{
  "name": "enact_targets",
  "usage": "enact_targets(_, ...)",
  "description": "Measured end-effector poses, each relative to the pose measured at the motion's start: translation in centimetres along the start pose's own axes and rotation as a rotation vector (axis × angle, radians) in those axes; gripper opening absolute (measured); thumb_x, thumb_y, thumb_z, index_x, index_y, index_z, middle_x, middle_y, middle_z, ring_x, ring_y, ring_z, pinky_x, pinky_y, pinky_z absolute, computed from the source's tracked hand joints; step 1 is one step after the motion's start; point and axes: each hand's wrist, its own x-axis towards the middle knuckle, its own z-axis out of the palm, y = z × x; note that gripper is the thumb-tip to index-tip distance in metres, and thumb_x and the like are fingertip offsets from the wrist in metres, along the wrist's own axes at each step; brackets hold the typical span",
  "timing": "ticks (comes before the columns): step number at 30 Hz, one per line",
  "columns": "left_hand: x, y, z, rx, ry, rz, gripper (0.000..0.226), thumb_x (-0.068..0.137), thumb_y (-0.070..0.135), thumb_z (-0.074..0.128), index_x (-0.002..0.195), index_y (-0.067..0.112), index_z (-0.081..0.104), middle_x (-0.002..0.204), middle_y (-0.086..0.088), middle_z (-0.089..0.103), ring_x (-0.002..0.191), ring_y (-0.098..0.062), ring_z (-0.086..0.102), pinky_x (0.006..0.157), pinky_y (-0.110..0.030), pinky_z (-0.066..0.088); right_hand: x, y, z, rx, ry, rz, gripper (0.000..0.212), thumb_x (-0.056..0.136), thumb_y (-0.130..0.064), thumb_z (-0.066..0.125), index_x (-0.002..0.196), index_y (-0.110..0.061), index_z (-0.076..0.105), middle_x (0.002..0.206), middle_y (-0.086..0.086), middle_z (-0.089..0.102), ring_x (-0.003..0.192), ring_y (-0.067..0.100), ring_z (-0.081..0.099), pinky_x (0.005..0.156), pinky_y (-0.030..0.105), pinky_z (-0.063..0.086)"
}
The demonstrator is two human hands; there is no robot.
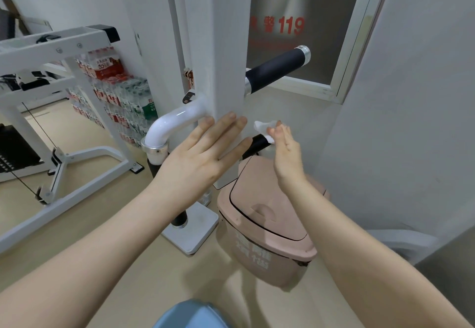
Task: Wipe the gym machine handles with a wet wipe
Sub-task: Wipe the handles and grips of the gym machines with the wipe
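Handles on a white post: the right hand (284,148) pinches a crumpled wipe (264,128) against the low black grip (258,144), right of the post (223,70). The left hand (203,150), fingers spread, rests flat on the post. Wiping looks under way; the upper grip (276,69) (untouched now) probably remains.

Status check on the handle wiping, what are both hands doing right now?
Left hand open, flat against the white machine post. Right hand pinching the white wet wipe at a short black handle. Pink lidded bin directly below.
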Motion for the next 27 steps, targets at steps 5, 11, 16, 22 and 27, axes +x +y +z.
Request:
enact_targets(5,-0.1,0.0,0.0,-0.022,0.007,0.007,0.057,0.079,0.009,0.039,0.135,0.013,0.041,0.142,-0.017,0.044,0.134,-0.031,0.027,0.113,-0.041,0.009,-0.5,-0.4,2.2,-0.002,0.259,0.124,0.008,0.086,-0.011,0.060,0.094,-0.011,0.062,0.135,0.002,0.043,0.116,0.014,0.047,0.090,0.018,0.033)
enact_targets(11,-0.2,0.0,0.1,-0.030,0.017,0.013,0.059,0.077,0.001,0.047,0.135,0.011,0.042,0.143,-0.018,0.042,0.134,-0.032,0.026,0.113,-0.042,0.009,2.6,-3.3,1.2,0.710,0.177,0.745,0.023,0.095,-0.017,0.050,0.115,-0.005,0.046,0.121,0.020,0.057,0.113,0.034,0.057,0.068,0.044,0.054)
enact_targets(16,-0.2,-0.1,0.3,-0.041,0.022,0.018,0.057,0.078,-0.002,0.043,0.133,0.011,0.046,0.143,-0.017,0.041,0.134,-0.032,0.026,0.113,-0.042,0.010,0.5,-4.2,2.5,0.429,0.145,0.569,0.027,0.096,-0.037,0.035,0.108,-0.014,0.045,0.103,0.009,0.058,0.093,0.022,0.058,0.097,0.041,0.046)
enact_targets(22,-0.2,-0.3,0.5,-0.052,0.016,0.009,0.050,0.080,0.006,0.040,0.129,0.009,0.049,0.142,-0.017,0.043,0.134,-0.031,0.028,0.112,-0.041,0.013,-2.6,-2.3,3.7,-0.075,0.085,0.024,0.032,0.093,-0.036,0.025,0.071,-0.027,0.046,0.116,0.006,0.053,0.122,0.026,0.043,0.100,0.041,0.034)
enact_targets(27,-0.2,-0.3,0.4,-0.056,0.028,-0.001,0.047,0.083,0.007,0.041,0.129,0.009,0.050,0.142,-0.016,0.043,0.134,-0.030,0.027,0.112,-0.041,0.013,-2.6,-0.6,2.8,-0.490,-0.067,-0.281,0.031,0.094,-0.003,0.033,0.110,-0.002,0.060,0.125,0.008,0.056,0.127,0.024,0.036,0.108,0.022,0.018)
